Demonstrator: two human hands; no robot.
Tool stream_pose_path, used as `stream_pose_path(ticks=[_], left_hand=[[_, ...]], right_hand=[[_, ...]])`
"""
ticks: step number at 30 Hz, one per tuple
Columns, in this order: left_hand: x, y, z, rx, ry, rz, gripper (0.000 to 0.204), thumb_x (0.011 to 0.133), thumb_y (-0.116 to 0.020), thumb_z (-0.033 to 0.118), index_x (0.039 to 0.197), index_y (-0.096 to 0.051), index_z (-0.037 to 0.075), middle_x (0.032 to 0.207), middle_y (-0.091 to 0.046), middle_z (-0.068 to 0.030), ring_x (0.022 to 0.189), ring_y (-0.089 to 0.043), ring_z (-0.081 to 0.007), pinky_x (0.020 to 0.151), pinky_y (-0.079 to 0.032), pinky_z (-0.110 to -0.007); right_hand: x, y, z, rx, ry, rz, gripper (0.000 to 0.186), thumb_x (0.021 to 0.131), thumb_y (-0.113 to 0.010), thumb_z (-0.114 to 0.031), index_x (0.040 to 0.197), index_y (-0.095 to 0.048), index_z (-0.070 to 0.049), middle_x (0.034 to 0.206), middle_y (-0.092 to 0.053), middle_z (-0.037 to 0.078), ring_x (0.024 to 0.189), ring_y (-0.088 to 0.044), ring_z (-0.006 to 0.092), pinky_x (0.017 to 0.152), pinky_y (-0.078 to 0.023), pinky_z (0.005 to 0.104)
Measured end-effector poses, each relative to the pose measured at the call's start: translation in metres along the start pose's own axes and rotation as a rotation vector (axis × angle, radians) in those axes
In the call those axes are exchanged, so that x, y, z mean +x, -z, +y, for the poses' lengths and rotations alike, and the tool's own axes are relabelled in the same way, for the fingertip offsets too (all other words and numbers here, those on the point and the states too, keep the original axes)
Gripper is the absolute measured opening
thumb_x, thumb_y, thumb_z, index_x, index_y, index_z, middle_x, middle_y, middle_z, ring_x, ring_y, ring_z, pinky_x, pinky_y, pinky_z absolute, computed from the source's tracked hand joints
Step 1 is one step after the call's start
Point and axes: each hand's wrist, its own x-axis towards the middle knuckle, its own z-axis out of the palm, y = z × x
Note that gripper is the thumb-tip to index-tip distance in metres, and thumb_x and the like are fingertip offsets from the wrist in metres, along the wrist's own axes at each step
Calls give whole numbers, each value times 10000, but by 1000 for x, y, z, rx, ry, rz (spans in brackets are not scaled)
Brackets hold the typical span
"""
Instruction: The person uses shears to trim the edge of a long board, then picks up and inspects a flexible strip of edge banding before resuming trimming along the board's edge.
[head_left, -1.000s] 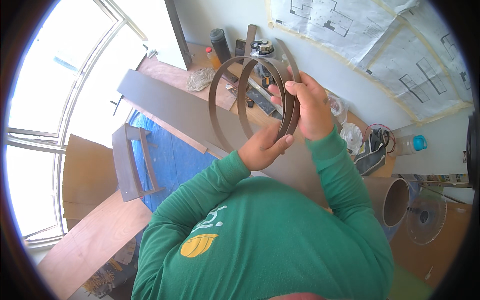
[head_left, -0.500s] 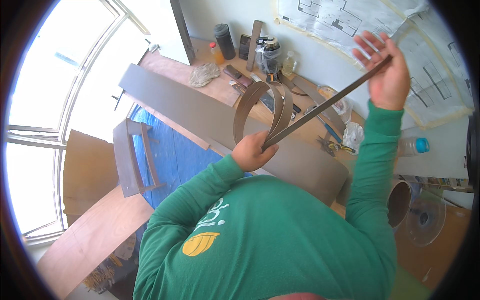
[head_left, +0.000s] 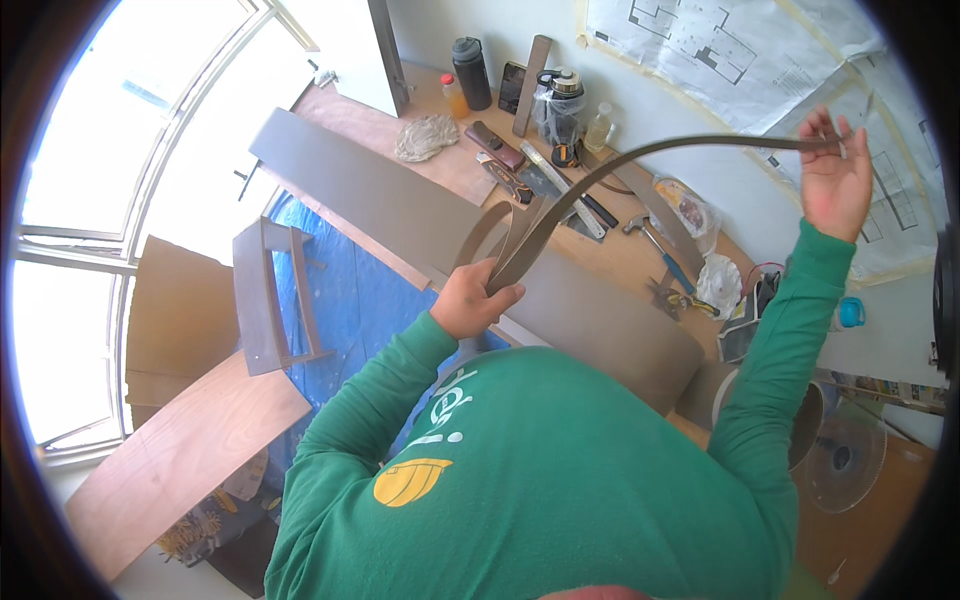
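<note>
A long thin brown strip [head_left: 640,152], like edge banding, arcs across the workbench. My left hand [head_left: 472,300] grips the coiled end of the strip just above the grey panel [head_left: 400,205]. My right hand [head_left: 835,180] is raised high at the right and pinches the strip's free end near the wall drawings. Between the two hands the strip is stretched out in a shallow curve. A small loop of it remains by my left hand. Both arms wear green sleeves.
The wooden workbench [head_left: 625,255] carries a black bottle [head_left: 471,72], an orange bottle [head_left: 454,97], a rag [head_left: 426,137], a hammer [head_left: 648,241], rulers and small tools. Plan drawings [head_left: 720,45] hang on the wall. A blue tarp [head_left: 345,290], a grey frame [head_left: 266,297], wood boards and a fan [head_left: 845,462] lie below.
The strip was a double loop held close in both hands. My right hand has pulled its end up and far to the right, uncoiling it, while my left hand stayed low.
</note>
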Motion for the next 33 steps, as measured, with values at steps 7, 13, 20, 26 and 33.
stream_pose_path(ticks=[7,13,20,26,33], left_hand=[[13,-6,6,-186,-157,-35,351,1018,-647,314,1033,-615,-35,771,-645,-74,655,-648,-151,604,-526,-303],[25,9,13,-586,-83,91,242,1058,-583,253,1086,-567,13,814,-659,-68,706,-679,-164,663,-566,-312],[29,50,18,-818,-145,176,234,1087,-488,261,1100,-546,35,759,-556,-53,717,-645,-228,712,-541,-368],[25,78,28,-1017,-234,113,334,1110,-428,392,1035,-548,89,685,-439,-22,628,-504,-194,638,-429,-368],[10,62,63,-1092,-302,139,352,1120,-405,407,984,-526,106,658,-422,-12,616,-486,-188,651,-424,-366]], right_hand=[[-34,-10,89,173,-370,-176,315,1044,-620,-287,1150,-571,6,1174,-650,172,1181,-619,422,1051,-498,544],[-65,-25,93,315,-360,-385,240,1080,-547,-282,1154,-611,-62,1109,-671,131,1083,-669,329,993,-521,509],[-94,-24,77,284,-369,-389,260,1102,-498,-315,1194,-607,-98,879,-616,27,795,-579,186,732,-472,352],[-112,-32,78,159,-458,-420,275,1065,-586,-286,1239,-578,-74,788,-554,-2,685,-546,127,625,-457,292],[-131,-37,84,-151,-470,-406,363,978,-694,-237,1257,-579,-36,729,-551,-7,585,-554,95,513,-449,243]])
